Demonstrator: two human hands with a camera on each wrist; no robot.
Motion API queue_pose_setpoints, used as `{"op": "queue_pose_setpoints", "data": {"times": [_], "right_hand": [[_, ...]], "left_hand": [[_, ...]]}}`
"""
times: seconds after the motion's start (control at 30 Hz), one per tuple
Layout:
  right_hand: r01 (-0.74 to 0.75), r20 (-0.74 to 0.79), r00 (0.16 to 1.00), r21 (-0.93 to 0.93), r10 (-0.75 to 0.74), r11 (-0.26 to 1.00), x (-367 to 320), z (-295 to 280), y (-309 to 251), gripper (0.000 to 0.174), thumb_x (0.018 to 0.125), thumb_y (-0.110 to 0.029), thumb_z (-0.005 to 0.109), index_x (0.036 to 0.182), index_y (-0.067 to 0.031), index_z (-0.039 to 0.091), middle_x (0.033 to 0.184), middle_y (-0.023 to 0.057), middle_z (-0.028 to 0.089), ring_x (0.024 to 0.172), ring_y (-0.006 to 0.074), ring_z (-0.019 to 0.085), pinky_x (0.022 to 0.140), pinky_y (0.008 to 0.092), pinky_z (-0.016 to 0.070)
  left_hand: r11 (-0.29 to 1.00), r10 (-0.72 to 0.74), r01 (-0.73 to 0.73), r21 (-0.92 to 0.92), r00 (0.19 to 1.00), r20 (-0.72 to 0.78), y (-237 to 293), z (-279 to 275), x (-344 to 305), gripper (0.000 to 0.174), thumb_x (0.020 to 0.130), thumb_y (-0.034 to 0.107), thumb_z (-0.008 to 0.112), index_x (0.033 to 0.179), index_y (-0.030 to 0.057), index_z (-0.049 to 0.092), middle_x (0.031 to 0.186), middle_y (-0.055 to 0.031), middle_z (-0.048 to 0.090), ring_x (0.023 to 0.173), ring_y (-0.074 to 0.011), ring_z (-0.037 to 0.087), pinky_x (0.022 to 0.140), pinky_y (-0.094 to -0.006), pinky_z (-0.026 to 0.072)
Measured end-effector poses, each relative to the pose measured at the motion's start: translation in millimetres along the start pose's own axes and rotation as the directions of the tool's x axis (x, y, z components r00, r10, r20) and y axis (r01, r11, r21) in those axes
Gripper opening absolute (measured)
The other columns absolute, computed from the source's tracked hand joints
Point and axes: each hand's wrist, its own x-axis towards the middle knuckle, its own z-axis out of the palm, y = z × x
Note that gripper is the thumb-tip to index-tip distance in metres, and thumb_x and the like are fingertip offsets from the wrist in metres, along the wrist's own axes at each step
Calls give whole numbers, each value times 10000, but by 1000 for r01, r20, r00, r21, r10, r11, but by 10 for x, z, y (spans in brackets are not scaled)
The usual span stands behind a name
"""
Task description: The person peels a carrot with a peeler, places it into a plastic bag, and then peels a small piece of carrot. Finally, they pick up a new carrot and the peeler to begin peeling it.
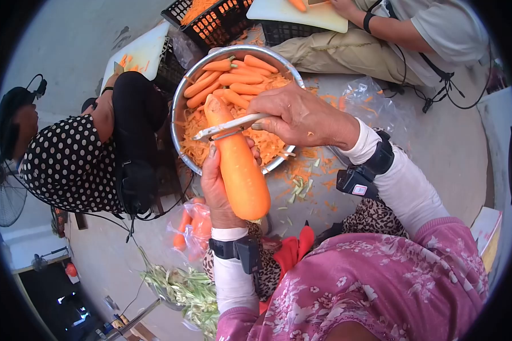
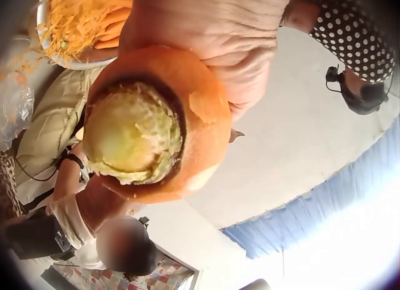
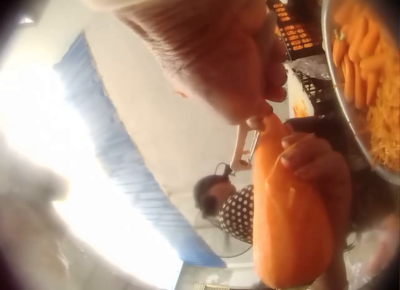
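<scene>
A large carrot (image 1: 242, 176) rests in my left hand (image 1: 215, 184), whose fingers and thumb curl round its side. Its thick stem end (image 2: 128, 137), greenish and rough, faces the left wrist camera. My right hand (image 1: 301, 116) grips a white-handled peeler (image 1: 233, 125), with the blade lying across the upper part of the carrot. In the right wrist view the left fingers (image 3: 306, 156) wrap the carrot from the side. Below both hands stands a metal basin (image 1: 179, 136) with whole carrots (image 1: 233, 77) on a heap of orange peelings (image 1: 267, 142).
Two other people sit across from me, one in a polka-dot top (image 1: 68, 159), each by a white cutting board (image 1: 301, 16). Black crates (image 1: 216, 25) stand behind the basin. A plastic bag of carrots (image 1: 190, 227) and leafy greens (image 1: 182, 290) lie on the floor at left.
</scene>
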Motion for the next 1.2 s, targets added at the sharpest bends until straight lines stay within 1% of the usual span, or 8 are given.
{"op": "queue_pose_setpoints", "data": {"times": [0.5, 0.6, 0.67, 0.87, 0.9, 0.97, 1.03, 1.2], "right_hand": [[-24, -131, 991, -164, 2, 986, 100, 244, 258, 163, 844, -162, 598, 882, -12, 545, 743, 184, 538, 698, 391, 508, 628, 429, 419], [-43, -160, 987, -56, 34, 998, 87, 324, 248, 127, 861, -137, 579, 877, -11, 567, 695, 131, 566, 604, 291, 520, 564, 356, 420], [-501, 199, 864, 430, 463, 751, 102, 296, 169, 210, 904, -199, 542, 948, -10, 621, 688, 57, 583, 635, 169, 560, 561, 312, 420], [-570, 141, 756, 621, 639, 538, 118, 161, 113, 180, 889, -159, 522, 898, -9, 620, 739, 17, 581, 603, 66, 508, 525, 225, 402], [-571, 143, 757, 619, 637, 539, 105, 166, 144, 180, 889, -159, 522, 898, -9, 620, 739, 17, 581, 603, 66, 508, 525, 225, 402], [-273, -78, 951, 245, 299, 930, 86, 206, 203, 200, 891, -169, 519, 923, 4, 614, 757, 15, 586, 643, 87, 539, 567, 249, 431], [-227, -29, 968, 304, 248, 925, 34, 265, 77, 191, 872, -166, 557, 946, 4, 603, 732, 38, 569, 672, 122, 562, 598, 293, 443], [-34, 7, 999, -18, 34, 999, -16, 347, -49, 142, 838, -121, 590, 926, -12, 567, 768, 174, 557, 730, 355, 558, 635, 409, 424]], "left_hand": [[997, -34, 41, 63, 994, -100, 13, -121, -151, 604, 848, 287, 610, 1342, 87, 327, 961, -158, 548, 814, -223, 586, 648, -295, 544], [998, -25, 30, 56, 995, -96, 32, -101, -195, 598, 850, 271, 611, 1344, 96, 325, 954, -150, 552, 803, -224, 593, 636, -300, 545], [998, -18, 24, 55, 995, -103, 40, -106, -216, 598, 852, 256, 609, 1351, 88, 324, 963, -153, 558, 810, -222, 601, 652, -298, 546], [985, 18, -3, 172, 996, -84, 102, -102, -235, 627, 850, 203, 600, 1386, 66, 304, 991, -153, 567, 851, -214, 606, 689, -302, 546], [985, 21, -6, 171, 996, -85, 101, -103, -239, 627, 850, 203, 600, 1386, 66, 304, 991, -153, 567, 851, -214, 606, 689, -302, 546], [979, 55, -30, 199, 991, -120, 100, -93, -249, 620, 853, 156, 586, 1393, 64, 296, 1003, -133, 565, 867, -202, 602, 700, -301, 545], [976, 51, -20, 217, 989, -137, 104, -94, -253, 618, 851, 139, 583, 1393, 64, 297, 1015, -124, 562, 875, -195, 600, 707, -300, 544], [973, 32, 10, 232, 984, -176, 94, -62, -276, 639, 842, 101, 587, 1406, 66, 288, 1043, -102, 555, 883, -181, 597, 724, -298, 543]]}}
